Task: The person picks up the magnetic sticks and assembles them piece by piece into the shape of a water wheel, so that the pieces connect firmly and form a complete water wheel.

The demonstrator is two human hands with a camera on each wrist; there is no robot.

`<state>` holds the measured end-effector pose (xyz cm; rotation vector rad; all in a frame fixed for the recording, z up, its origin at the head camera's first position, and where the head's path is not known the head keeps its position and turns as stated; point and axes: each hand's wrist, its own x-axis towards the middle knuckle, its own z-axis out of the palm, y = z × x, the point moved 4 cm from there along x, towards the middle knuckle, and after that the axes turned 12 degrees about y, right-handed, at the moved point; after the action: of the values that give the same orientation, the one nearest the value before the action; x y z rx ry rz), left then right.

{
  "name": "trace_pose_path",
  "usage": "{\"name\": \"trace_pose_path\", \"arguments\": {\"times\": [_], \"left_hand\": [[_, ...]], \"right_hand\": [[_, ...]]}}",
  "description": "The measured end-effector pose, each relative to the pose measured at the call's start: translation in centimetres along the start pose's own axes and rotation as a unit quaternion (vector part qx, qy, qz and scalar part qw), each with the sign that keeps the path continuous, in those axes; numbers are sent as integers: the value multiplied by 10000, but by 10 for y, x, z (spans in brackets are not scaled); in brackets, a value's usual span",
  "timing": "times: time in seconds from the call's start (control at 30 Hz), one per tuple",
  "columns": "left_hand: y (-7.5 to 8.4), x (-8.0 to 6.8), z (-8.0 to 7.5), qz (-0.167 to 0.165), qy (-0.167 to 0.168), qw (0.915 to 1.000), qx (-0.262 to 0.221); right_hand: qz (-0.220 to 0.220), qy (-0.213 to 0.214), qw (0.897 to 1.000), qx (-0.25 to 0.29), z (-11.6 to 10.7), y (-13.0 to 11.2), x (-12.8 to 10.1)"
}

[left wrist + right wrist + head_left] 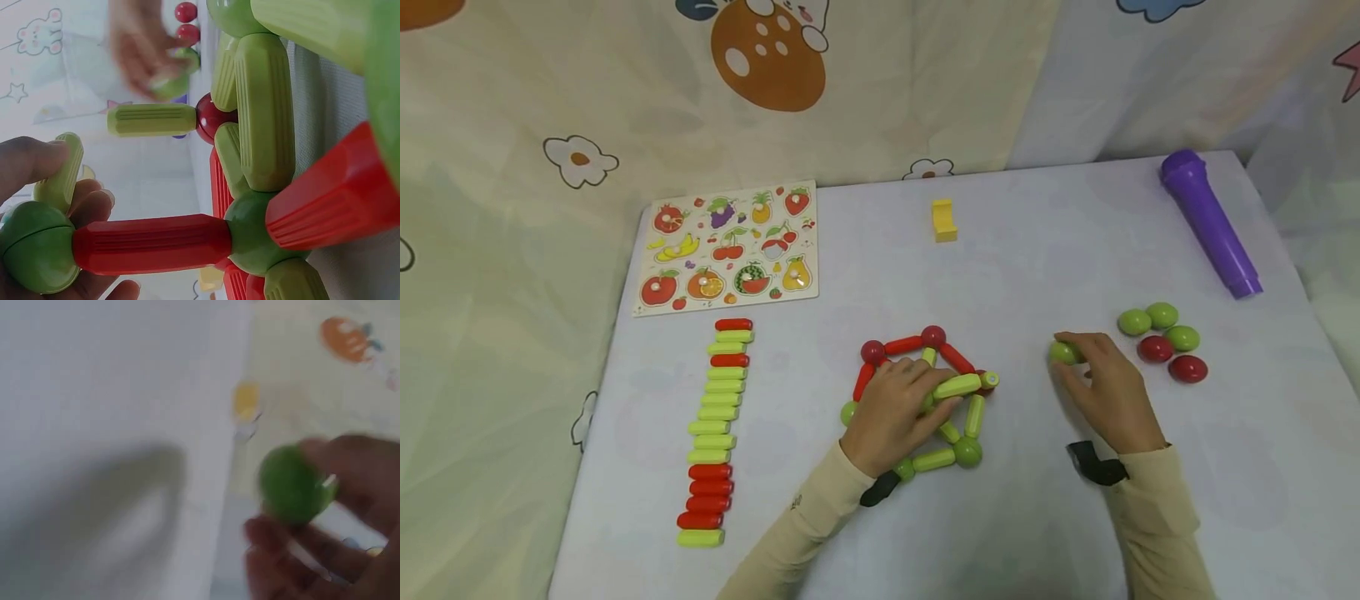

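Head view: my left hand (895, 408) lies palm down, fingers curled around the rod-and-ball frame (934, 398). Just right of it, my right hand (1105, 387) pinches a green ball (1063, 352) between its fingertips.

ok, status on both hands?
Left hand grips the stick frame. Right hand pinches a green ball. Nothing between them.

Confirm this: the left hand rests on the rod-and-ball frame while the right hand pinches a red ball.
Not quite. The ball pinched by the right hand is green, not red; the head and right wrist views show it. The left hand does rest on the frame.
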<state>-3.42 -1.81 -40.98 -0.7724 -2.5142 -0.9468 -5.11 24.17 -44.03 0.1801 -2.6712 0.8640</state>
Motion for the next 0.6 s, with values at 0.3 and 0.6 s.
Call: {"name": "trace_pose_path", "arguments": {"times": [0.3,0.6], "left_hand": [[0,0,1,-6,19,10000,28],[0,0,1,74,40,9999,131]], "right_hand": [[-1099,-25,9617,2510,8,-66,-6],[-803,-420,9664,2407,23,-65,-9]]}}
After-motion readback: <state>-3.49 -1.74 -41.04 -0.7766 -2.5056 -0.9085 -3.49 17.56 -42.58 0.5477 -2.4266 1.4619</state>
